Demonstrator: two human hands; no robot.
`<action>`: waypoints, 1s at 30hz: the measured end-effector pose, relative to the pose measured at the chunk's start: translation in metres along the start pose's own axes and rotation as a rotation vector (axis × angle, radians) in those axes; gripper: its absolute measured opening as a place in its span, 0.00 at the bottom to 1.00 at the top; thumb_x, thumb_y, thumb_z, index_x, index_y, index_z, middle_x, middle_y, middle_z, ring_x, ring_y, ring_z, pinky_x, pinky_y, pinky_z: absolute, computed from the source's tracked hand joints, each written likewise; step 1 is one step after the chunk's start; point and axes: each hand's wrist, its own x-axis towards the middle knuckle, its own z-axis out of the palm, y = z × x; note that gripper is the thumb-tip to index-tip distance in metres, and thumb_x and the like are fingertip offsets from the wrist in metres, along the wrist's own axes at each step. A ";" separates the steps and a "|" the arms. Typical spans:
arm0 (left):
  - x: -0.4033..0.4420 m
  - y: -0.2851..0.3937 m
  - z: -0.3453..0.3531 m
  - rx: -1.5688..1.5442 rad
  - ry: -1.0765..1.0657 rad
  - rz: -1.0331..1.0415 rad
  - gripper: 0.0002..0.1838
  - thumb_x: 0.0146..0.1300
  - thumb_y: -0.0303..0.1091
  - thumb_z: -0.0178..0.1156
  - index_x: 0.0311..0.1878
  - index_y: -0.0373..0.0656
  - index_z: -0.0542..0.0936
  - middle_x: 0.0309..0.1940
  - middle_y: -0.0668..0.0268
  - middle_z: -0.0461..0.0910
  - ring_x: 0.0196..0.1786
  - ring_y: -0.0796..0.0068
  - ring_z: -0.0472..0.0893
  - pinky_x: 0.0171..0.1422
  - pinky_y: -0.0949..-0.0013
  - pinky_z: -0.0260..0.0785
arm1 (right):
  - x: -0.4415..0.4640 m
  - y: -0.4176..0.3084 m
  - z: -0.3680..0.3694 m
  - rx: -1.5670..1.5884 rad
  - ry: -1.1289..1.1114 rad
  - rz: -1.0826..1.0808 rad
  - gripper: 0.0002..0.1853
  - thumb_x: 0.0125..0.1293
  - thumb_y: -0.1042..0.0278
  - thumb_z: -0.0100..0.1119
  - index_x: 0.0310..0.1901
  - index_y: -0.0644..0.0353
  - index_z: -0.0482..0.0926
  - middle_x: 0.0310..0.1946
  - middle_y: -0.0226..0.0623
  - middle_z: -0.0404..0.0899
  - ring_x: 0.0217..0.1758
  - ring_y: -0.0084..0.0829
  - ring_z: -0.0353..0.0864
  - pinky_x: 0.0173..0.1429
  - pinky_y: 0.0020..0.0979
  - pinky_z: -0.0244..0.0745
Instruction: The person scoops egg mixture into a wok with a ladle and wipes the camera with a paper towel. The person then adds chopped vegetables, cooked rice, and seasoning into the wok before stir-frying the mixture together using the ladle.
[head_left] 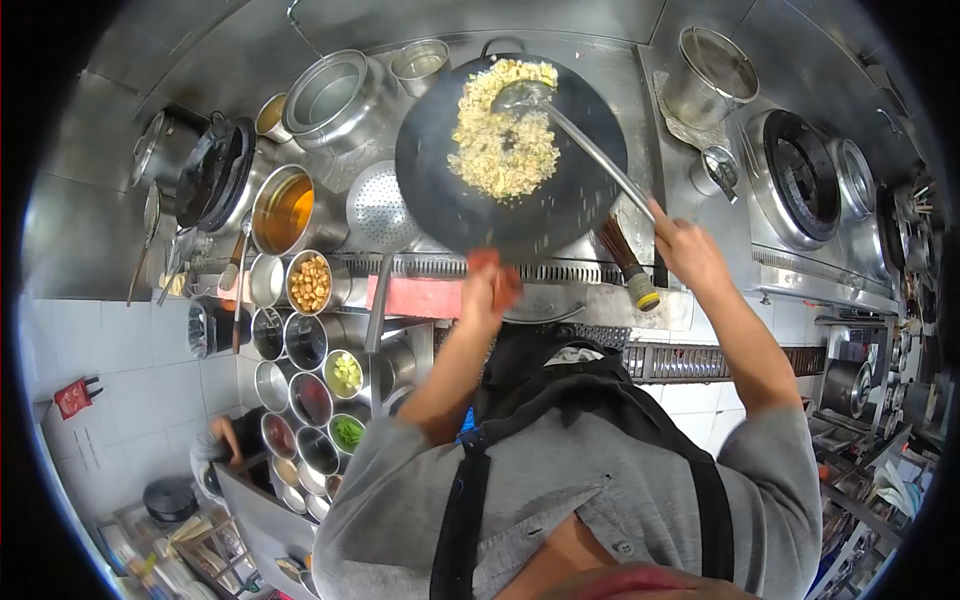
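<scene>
A large black wok (425, 165) sits on the range, holding fried rice (505, 145) spread over its far half, with some grains in mid-air or scattered near the front. My left hand (482, 295), slightly blurred, is closed on a red cloth (505, 285) at the wok's near edge; the wok's grip under the cloth is hidden. In my right hand (692, 252) is the long handle of a metal ladle (590, 148). The ladle's bowl rests among the rice at the upper part of the wok.
Left of the wok lie a perforated skimmer (380, 205) and a pot of orange oil (285, 212). Below them stand several seasoning containers, one with browned chunks (310, 283). A bamboo brush (628, 265) leans near the wok's right front. Another wok (800, 180) stands at right. A person's arm (228, 438) shows lower left.
</scene>
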 end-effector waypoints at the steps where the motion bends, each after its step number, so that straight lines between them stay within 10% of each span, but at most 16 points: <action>1: -0.023 -0.015 -0.018 -0.021 0.016 -0.033 0.16 0.62 0.26 0.45 0.53 0.52 0.66 0.27 0.57 0.74 0.27 0.64 0.77 0.23 0.62 0.69 | -0.013 0.000 -0.019 0.036 -0.044 -0.010 0.32 0.58 0.70 0.61 0.67 0.50 0.68 0.29 0.48 0.80 0.33 0.50 0.81 0.39 0.45 0.75; 7: -0.016 0.070 0.039 -0.053 -0.060 0.020 0.09 0.66 0.31 0.47 0.48 0.52 0.70 0.28 0.63 0.75 0.28 0.68 0.77 0.26 0.65 0.70 | -0.044 0.033 -0.082 0.363 -0.298 -0.051 0.29 0.57 0.71 0.63 0.63 0.55 0.72 0.30 0.50 0.81 0.32 0.50 0.82 0.39 0.47 0.75; 11: 0.057 0.044 0.033 0.016 -0.016 0.038 0.09 0.67 0.32 0.47 0.49 0.52 0.70 0.26 0.66 0.73 0.28 0.70 0.77 0.26 0.67 0.71 | -0.004 0.016 0.000 0.078 -0.146 -0.072 0.26 0.60 0.70 0.60 0.62 0.57 0.73 0.31 0.53 0.80 0.32 0.53 0.81 0.39 0.48 0.75; 17: -0.077 0.041 0.026 0.026 0.065 -0.117 0.15 0.62 0.27 0.46 0.53 0.51 0.68 0.30 0.63 0.74 0.29 0.67 0.78 0.22 0.66 0.68 | -0.050 0.007 -0.073 0.163 -0.176 -0.045 0.27 0.58 0.72 0.60 0.62 0.57 0.73 0.28 0.48 0.80 0.31 0.48 0.81 0.38 0.46 0.77; 22: 0.044 0.066 0.034 0.010 -0.024 -0.057 0.15 0.60 0.26 0.48 0.50 0.53 0.71 0.29 0.63 0.74 0.29 0.68 0.77 0.28 0.67 0.70 | -0.021 0.017 -0.070 0.134 -0.281 -0.066 0.26 0.58 0.74 0.59 0.61 0.57 0.74 0.30 0.48 0.80 0.31 0.50 0.80 0.38 0.45 0.76; 30: -0.009 0.039 0.026 -0.086 -0.021 0.030 0.12 0.59 0.26 0.50 0.46 0.52 0.71 0.27 0.67 0.72 0.28 0.71 0.75 0.23 0.71 0.67 | -0.015 -0.004 -0.028 0.384 0.027 0.046 0.27 0.58 0.77 0.57 0.62 0.62 0.71 0.38 0.51 0.80 0.39 0.51 0.81 0.43 0.45 0.74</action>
